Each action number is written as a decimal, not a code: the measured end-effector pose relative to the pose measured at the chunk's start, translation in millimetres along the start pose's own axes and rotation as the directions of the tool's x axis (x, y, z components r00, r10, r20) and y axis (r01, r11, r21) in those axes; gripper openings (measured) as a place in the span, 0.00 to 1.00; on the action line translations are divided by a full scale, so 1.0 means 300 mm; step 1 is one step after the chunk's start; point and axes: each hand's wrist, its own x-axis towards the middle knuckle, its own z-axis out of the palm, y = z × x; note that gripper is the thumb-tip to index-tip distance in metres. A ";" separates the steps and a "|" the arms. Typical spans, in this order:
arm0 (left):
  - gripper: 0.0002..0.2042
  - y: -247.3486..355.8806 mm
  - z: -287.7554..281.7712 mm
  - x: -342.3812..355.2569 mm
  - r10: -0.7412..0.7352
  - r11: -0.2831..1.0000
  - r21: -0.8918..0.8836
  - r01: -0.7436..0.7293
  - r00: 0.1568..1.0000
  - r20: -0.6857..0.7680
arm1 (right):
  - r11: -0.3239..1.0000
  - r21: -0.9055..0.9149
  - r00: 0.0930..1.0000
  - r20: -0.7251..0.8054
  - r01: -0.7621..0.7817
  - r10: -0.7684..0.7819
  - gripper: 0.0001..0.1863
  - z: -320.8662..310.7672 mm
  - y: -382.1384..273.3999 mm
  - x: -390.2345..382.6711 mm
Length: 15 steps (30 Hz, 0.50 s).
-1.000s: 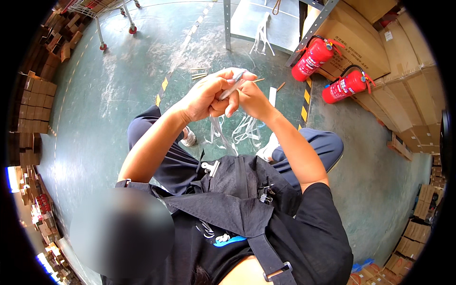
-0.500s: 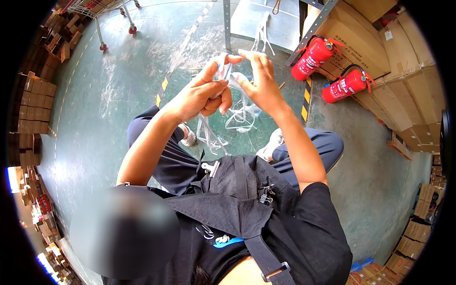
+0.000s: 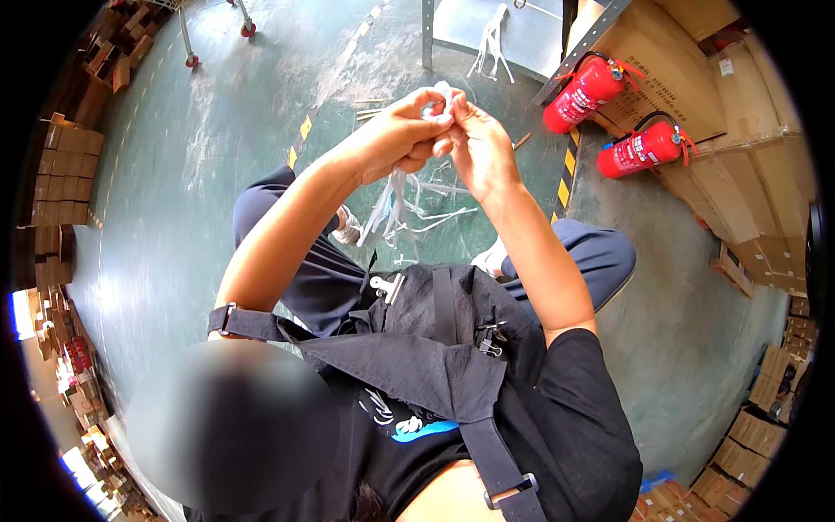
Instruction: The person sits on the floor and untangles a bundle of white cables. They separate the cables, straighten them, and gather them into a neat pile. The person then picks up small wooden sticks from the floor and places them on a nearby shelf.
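Observation:
My left hand is closed around a bundle of thin white strips, whose loose ends hang below it toward the floor. A twisted part of the bundle pokes up above the fingertips. My right hand is closed too, its thumb and forefinger pinching the same twisted part, with the fingertips of both hands meeting. Whether the strips are cord or plastic I cannot tell. More loose white strands lie on the green floor between my feet, partly behind the hanging ends.
Two red fire extinguishers stand at right beside large cartons. Another bunch of white strips hangs over the edge of a metal shelf ahead. Thin sticks lie beyond my hands. Stacked boxes line the left side.
My right hand has come in to meet my left, and both now pinch the bundle together. The strands trailing to my right hand have dropped. The view has shifted slightly.

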 end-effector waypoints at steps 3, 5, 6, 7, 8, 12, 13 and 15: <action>0.16 -0.028 -0.021 0.040 0.069 0.995 -0.050 -0.081 0.978 -0.199 | 0.959 -0.103 0.952 -0.133 0.263 -0.275 0.13 -0.012 0.011 0.031; 0.16 -0.054 -0.056 0.038 0.082 0.996 -0.009 -0.084 0.987 -0.137 | 0.833 -0.316 0.843 -0.151 0.454 -0.517 0.12 -0.030 0.002 0.060; 0.16 -0.059 -0.059 0.029 0.087 0.996 -0.011 -0.088 0.993 -0.082 | 0.836 -0.319 0.840 -0.175 0.446 -0.514 0.13 -0.052 -0.012 0.078; 0.16 -0.064 -0.052 0.012 0.093 0.996 -0.014 -0.093 0.995 -0.021 | 0.838 -0.324 0.834 -0.199 0.440 -0.515 0.13 -0.083 -0.037 0.094; 0.16 -0.068 -0.053 0.001 0.098 0.995 -0.017 -0.098 0.994 0.037 | 0.856 -0.273 0.815 -0.280 0.439 -0.507 0.13 -0.119 -0.078 0.120; 0.11 -0.041 -0.159 -0.039 0.137 0.970 -0.225 -0.093 0.973 0.187 | 0.888 -0.269 0.756 -0.467 0.372 -0.458 0.12 -0.324 -0.238 0.227; 0.10 -0.030 -0.167 -0.044 0.150 0.952 -0.292 -0.095 0.974 0.172 | 0.899 -0.310 0.746 -0.508 0.309 -0.431 0.11 -0.412 -0.260 0.250; 0.08 -0.008 -0.209 -0.077 0.190 0.912 -0.394 -0.115 0.969 0.157 | 0.912 -0.278 0.707 -0.577 0.301 -0.409 0.10 -0.493 -0.239 0.285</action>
